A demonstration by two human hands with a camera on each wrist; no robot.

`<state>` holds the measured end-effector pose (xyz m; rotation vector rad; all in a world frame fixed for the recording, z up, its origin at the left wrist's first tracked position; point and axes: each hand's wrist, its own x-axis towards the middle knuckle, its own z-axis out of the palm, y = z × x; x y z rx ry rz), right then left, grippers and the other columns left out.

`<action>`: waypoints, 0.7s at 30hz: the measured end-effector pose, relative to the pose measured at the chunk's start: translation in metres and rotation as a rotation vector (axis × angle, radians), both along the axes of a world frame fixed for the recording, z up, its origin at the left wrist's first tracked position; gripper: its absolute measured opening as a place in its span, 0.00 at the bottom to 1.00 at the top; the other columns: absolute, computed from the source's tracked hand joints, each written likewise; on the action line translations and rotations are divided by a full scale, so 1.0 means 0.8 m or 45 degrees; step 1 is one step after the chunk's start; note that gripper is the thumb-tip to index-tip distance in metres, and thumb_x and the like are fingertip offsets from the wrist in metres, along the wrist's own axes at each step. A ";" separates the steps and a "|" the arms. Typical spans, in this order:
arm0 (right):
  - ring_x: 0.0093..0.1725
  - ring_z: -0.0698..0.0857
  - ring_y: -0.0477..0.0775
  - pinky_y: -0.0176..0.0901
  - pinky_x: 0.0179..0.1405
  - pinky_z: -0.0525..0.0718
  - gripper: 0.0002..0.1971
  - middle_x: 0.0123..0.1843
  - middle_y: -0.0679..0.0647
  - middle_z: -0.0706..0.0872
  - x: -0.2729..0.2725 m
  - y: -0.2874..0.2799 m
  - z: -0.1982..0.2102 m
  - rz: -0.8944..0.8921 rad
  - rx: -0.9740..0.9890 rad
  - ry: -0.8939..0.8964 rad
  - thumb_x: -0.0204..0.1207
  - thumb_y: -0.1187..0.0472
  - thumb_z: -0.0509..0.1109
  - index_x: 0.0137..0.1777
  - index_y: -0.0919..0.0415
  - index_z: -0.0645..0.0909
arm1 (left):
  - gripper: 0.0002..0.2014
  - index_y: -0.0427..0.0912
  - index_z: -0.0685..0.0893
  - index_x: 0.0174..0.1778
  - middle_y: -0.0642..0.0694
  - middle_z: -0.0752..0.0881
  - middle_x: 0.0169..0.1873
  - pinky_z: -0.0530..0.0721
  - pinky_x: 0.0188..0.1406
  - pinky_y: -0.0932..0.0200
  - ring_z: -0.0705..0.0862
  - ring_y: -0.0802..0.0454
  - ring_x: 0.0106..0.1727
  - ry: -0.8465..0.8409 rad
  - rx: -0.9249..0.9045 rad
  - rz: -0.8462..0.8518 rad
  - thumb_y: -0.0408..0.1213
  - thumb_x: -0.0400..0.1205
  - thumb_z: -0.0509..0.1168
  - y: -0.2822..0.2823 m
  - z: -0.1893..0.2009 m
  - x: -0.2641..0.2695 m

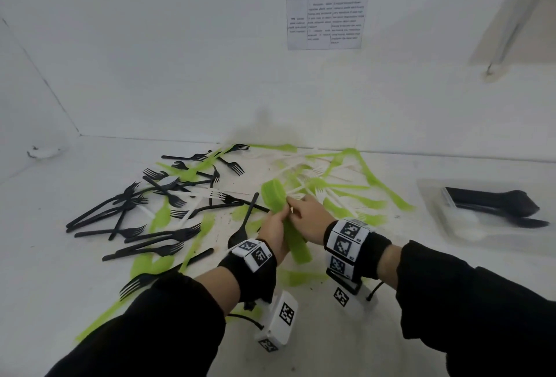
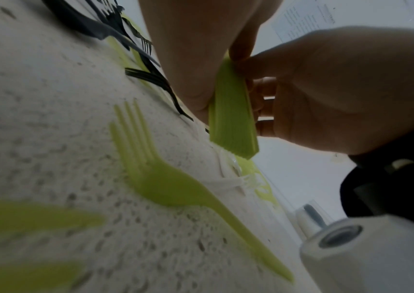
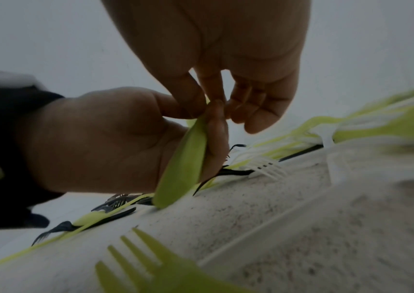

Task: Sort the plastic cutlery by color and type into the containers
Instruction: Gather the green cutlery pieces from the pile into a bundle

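Observation:
A stack of green cutlery [image 1: 275, 200] stands tilted above the table's middle; which type it is I cannot tell. My left hand [image 1: 278, 221] grips its middle, fingers curled round it. My right hand [image 1: 296, 211] pinches the same stack from the right. In the left wrist view the green stack [image 2: 231, 111] sits between my left hand [image 2: 195, 59] and my right hand [image 2: 326, 89]. From the right wrist, my right hand [image 3: 213, 99] pinches the stack [image 3: 183, 164] at its top, above my left hand [image 3: 100, 148]. Black forks [image 1: 135, 217], green forks [image 1: 346, 196] and white forks [image 1: 304, 172] lie mixed on the table.
A clear container [image 1: 436, 205] at the right holds black spoons [image 1: 496, 203]. One black spoon [image 1: 240, 232] lies beside my left wrist. A green fork [image 2: 155, 178] lies under the hands. White walls close the table at the back and left, with a printed sheet [image 1: 326, 16] on the back wall.

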<state>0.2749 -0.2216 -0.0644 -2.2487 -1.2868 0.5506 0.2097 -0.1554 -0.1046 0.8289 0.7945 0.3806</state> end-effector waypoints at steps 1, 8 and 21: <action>0.53 0.78 0.63 0.50 0.55 0.79 0.19 0.51 0.57 0.67 0.001 0.000 0.000 0.006 0.008 0.025 0.83 0.62 0.55 0.72 0.62 0.71 | 0.23 0.40 0.69 0.77 0.35 0.81 0.66 0.89 0.34 0.50 0.84 0.38 0.60 0.003 0.014 0.027 0.43 0.85 0.58 0.001 0.001 0.001; 0.56 0.81 0.55 0.38 0.51 0.75 0.16 0.54 0.55 0.82 0.014 0.008 0.003 0.077 0.050 0.123 0.79 0.62 0.65 0.66 0.65 0.78 | 0.17 0.41 0.81 0.48 0.47 0.85 0.29 0.76 0.31 0.58 0.77 0.50 0.29 -0.015 0.043 -0.067 0.44 0.88 0.49 0.005 0.008 -0.012; 0.36 0.78 0.50 0.33 0.31 0.74 0.16 0.44 0.58 0.82 0.003 0.026 -0.003 0.186 0.041 0.280 0.78 0.57 0.68 0.56 0.72 0.81 | 0.22 0.39 0.79 0.44 0.42 0.78 0.31 0.74 0.22 0.64 0.72 0.51 0.22 0.081 0.184 -0.115 0.50 0.88 0.46 0.012 0.024 -0.054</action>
